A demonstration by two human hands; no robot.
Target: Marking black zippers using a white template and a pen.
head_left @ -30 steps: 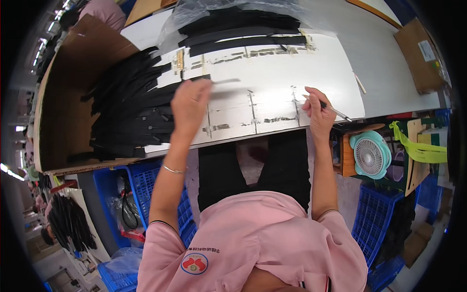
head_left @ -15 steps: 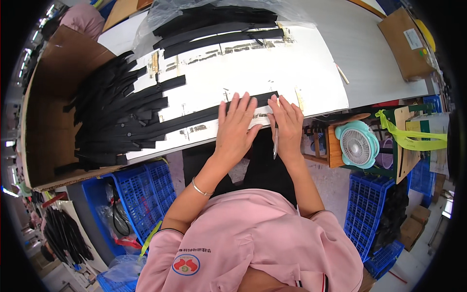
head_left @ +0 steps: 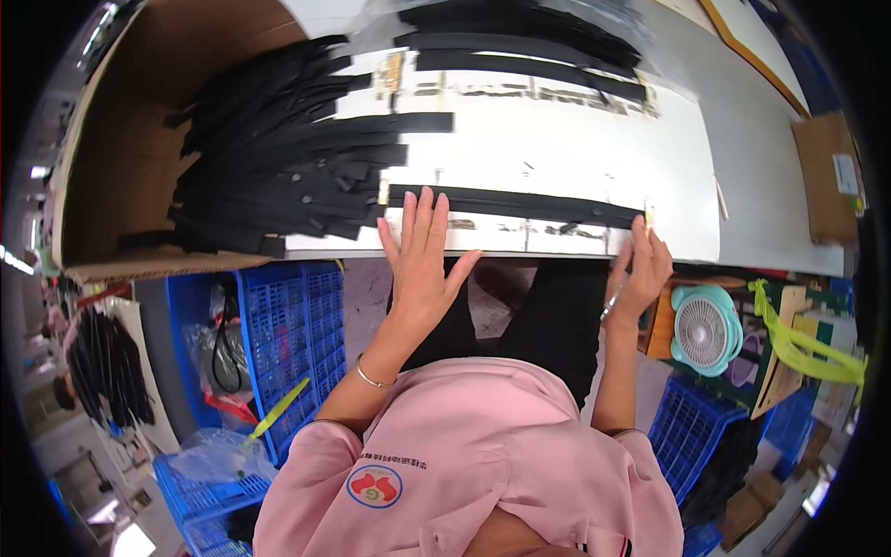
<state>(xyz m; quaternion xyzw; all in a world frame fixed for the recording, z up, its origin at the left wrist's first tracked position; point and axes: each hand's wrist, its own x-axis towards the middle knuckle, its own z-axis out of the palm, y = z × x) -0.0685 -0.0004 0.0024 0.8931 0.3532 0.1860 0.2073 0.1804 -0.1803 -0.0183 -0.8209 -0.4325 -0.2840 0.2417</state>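
A long flat black fabric strip (head_left: 520,204) lies straight along the near side of a white marked board (head_left: 557,139). My left hand (head_left: 422,265) is spread with its fingers stretched, the fingertips on the strip near its left end. At the strip's right end is my right hand (head_left: 642,274), its fingers curled round a slim silver pen-like tool (head_left: 610,304). The tool's upper part is mostly hidden by the fingers. Beside my left hand, many similar black strips (head_left: 288,176) are heaped, spilling from an open cardboard box (head_left: 121,148).
More black strips (head_left: 520,37) lie at the board's far side beside clear plastic. A thin stick (head_left: 721,198) rests right of the board. A carton (head_left: 826,176) stands farther right. Below the table edge are blue crates (head_left: 288,325) and a turquoise fan (head_left: 707,331).
The view has shifted. My hands have moved apart: the left toward the strip's left end, the right to its right end. The strip now lies separate from the heap, across the board.
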